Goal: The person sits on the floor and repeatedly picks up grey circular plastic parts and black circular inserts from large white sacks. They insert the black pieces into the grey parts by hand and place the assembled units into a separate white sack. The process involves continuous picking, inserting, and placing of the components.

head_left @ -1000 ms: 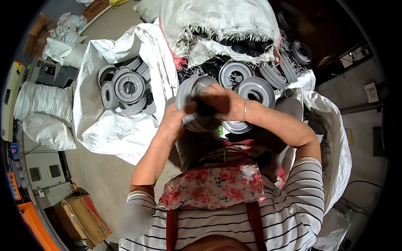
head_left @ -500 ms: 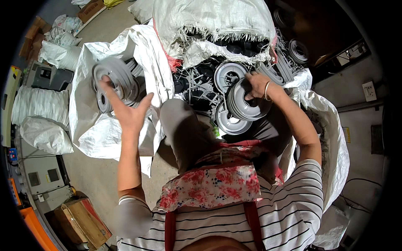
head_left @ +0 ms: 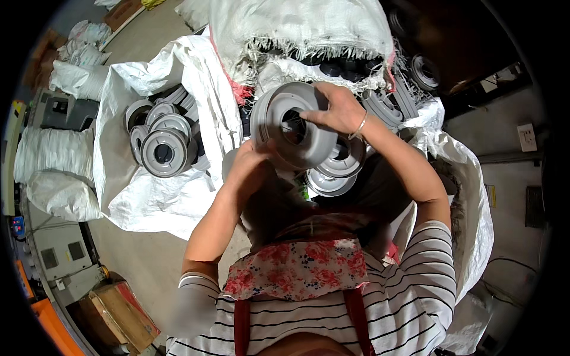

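Reel [head_left: 314, 143] is up in front of you: your right hand [head_left: 339, 110] grips its upper right, your left hand [head_left: 250, 165] holds its lower left. Other reels [head_left: 179, 153] lie in the white sack [head_left: 155, 200] at your left.

Strong light, seemingly from above, leaves the white sack [head_left: 157, 204] glaring, nearly washed out. Below the ring [head_left: 317, 136], the lap [head_left: 279, 219] sinks into shadow; the upper right is almost black. The left hand [head_left: 250, 167] looks smeared, and a hazy patch blurs the left sleeve [head_left: 199, 283]. Outer edges bend, with black corners.
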### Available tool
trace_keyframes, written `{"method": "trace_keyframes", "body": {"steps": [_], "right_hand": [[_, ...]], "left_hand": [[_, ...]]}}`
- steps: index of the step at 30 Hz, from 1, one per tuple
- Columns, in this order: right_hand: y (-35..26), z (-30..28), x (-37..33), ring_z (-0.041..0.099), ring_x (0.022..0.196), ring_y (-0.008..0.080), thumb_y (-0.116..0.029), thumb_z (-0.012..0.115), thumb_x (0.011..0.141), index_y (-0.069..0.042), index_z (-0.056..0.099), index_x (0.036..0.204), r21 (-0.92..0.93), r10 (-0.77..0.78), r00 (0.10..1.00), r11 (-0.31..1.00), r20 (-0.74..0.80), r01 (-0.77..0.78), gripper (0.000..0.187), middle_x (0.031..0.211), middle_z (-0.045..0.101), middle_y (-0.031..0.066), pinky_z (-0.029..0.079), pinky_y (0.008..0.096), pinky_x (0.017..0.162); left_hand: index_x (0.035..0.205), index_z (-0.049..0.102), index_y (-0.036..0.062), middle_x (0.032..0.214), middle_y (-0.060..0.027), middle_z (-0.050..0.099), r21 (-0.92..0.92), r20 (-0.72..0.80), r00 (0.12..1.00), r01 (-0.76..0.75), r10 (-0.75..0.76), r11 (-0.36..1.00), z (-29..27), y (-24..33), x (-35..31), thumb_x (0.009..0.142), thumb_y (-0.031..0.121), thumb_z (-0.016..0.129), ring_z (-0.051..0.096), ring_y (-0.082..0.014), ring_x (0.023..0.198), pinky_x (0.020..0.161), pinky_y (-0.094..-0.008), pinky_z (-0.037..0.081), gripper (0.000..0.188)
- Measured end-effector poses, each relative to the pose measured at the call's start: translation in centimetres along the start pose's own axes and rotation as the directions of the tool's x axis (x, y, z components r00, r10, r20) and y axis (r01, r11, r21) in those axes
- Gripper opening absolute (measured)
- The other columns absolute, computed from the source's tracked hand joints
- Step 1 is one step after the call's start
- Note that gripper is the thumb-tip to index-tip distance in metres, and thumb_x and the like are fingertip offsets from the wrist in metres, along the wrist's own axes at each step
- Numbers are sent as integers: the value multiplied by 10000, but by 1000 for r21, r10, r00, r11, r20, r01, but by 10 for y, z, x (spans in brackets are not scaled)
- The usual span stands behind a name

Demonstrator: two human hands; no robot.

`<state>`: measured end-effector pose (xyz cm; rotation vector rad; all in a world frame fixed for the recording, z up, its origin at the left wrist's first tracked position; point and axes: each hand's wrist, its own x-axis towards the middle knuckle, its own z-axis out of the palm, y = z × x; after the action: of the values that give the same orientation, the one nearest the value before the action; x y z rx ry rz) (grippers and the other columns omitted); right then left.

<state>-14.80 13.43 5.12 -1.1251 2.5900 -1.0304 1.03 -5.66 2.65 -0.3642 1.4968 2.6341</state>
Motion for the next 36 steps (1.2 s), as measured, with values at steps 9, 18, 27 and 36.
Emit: {"method": "trace_keyframes", "body": {"steps": [9,18,27,36], "right_hand": [[177,13,47,593,962,348,-363,579,829,-14,668,898,-694,398,905,610,-149,-383,367,974,660,167,494,385,824],[3,22,12,542,868,338,-86,679,713,-39,599,854,-36,-368,855,924,-365,381,169,940,602,140,458,406,873],[-77,39,-23,516,960,377,-276,764,636,-6,532,1064,-23,-337,933,941,-124,336,557,965,534,207,444,400,848],[-66,49,-28,526,845,345,-212,752,609,-45,554,984,84,-533,832,832,-155,549,455,892,543,163,444,403,761]], "left_hand": [[1176,522,-30,1113,-131,577,-195,-160,984,-111,80,975,-19,2,2,853,179,626,562,-223,1025,933,-367,437,399],[1169,510,-34,1108,-115,571,-78,-143,987,-83,71,993,-13,-3,-3,897,169,569,568,-205,987,884,-339,457,344],[1208,456,-70,1124,-132,574,-102,-44,985,-171,168,980,-6,-3,-37,881,166,585,573,-216,1017,900,-338,471,423],[1109,551,-38,996,-77,614,-25,62,995,-78,80,997,-4,19,-49,821,92,634,603,-160,909,814,-296,493,327]]}}
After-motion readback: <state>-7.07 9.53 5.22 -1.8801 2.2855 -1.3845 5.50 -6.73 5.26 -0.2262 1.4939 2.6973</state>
